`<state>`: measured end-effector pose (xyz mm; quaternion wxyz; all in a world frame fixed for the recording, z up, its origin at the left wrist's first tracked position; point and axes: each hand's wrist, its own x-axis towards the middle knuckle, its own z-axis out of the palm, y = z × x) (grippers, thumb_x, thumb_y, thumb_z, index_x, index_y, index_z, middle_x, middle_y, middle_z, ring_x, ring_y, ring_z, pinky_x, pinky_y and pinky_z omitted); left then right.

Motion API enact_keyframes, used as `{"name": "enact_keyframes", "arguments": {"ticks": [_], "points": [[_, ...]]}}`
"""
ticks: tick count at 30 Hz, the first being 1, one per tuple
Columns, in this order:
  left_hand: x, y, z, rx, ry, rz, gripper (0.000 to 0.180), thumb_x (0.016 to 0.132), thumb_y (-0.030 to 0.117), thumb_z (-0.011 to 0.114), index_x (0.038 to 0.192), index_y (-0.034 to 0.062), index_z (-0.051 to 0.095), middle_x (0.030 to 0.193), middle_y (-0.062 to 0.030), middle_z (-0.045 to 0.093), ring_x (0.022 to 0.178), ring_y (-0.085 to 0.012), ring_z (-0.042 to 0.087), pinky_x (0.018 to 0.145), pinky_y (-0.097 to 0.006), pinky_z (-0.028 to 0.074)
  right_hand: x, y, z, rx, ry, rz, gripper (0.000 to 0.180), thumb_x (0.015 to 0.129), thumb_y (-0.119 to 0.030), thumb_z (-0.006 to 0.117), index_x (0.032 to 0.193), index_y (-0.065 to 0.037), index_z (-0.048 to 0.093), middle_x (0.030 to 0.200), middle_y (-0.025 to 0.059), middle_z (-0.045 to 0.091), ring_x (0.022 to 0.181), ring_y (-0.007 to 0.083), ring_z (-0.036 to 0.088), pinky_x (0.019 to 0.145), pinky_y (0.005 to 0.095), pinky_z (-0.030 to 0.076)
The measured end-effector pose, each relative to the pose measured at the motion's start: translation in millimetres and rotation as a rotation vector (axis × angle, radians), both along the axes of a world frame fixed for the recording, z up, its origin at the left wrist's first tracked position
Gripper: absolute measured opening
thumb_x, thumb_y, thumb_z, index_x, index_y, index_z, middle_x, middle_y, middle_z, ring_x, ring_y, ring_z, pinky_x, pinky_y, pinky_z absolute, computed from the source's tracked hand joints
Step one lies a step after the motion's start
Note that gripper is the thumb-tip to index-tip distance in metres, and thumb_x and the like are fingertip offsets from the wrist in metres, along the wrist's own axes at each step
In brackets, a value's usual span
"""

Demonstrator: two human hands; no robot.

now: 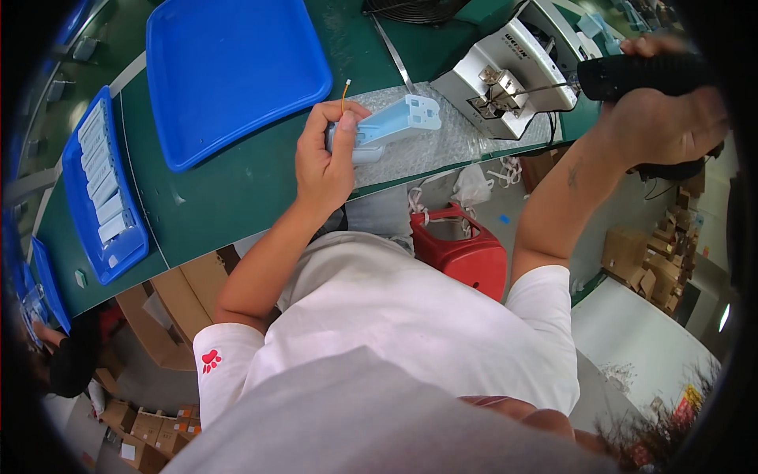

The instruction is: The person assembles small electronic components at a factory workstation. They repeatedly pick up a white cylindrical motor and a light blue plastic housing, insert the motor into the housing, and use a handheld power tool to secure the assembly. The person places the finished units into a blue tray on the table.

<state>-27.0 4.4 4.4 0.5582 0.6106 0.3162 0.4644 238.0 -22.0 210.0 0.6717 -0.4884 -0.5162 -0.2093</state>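
Note:
Between the thumb and fingers of my left hand is a light-blue plastic housing, held above the near edge of the bench. A short orange wire with a white connector sticks up beside my thumb. My right hand is wrapped round a black electric screwdriver, raised at the right. The screwdriver's thin bit points left, its tip at the metal pick-up part of a white screw feeder; whether it touches a screw is too small to tell.
An empty-looking blue tray lies left of my hand. Another blue tray holds a row of light-blue parts. Bubble wrap and a metal strip lie near the feeder. Below the bench edge stands a red stool. At far left, another person's arm shows.

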Motion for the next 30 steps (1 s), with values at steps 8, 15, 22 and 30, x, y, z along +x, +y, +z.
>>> {"name": "enact_keyframes", "arguments": {"ticks": [8,15,22,30], "points": [[1,-3,-8,0.116,-0.005,-0.027,0.014,0.106,0.011,0.049,0.099,0.0025,0.057,0.107,-0.0098,0.067,0.091,-0.013,0.058,0.084,-0.027,0.046,54,-32,-18,-0.223,0.504,0.607,0.081,0.093,-0.073,0.041,0.103,0.006,0.054,0.088,0.0173,0.058,0.071,0.0259,0.055,0.067,0.0388,0.049],[-2,-1,-9,0.343,0.069,-0.003,0.009,0.104,0.008,0.053,0.101,0.0007,0.058,0.103,-0.0115,0.068,0.085,-0.0169,0.061,0.078,-0.03,0.048,-45,-44,-19,-0.007,0.515,0.886,0.075,0.092,-0.074,0.041,0.107,-0.002,0.055,0.092,0.0123,0.056,0.068,0.0219,0.052,0.058,0.0339,0.046],[5,-4,-9,0.405,0.027,0.057,0.003,0.098,0.001,0.057,0.1,0.0024,0.058,0.103,-0.0101,0.068,0.086,-0.0207,0.062,0.079,-0.033,0.049,-71,-16,-16,0.026,0.359,0.692,0.068,0.094,-0.073,0.039,0.114,-0.01,0.056,0.094,0.0102,0.056,0.064,0.0195,0.051,0.05,0.0309,0.044],[3,-2,-6,0.388,0.053,0.077,0.005,0.095,-0.001,0.059,0.097,0.0037,0.057,0.102,-0.0093,0.068,0.086,-0.0238,0.061,0.079,-0.034,0.048,-63,-17,-14,-0.01,0.362,0.653,0.076,0.086,-0.086,0.042,0.11,-0.017,0.063,0.096,0.0026,0.058,0.069,0.0176,0.049,0.055,0.0303,0.042]]}}
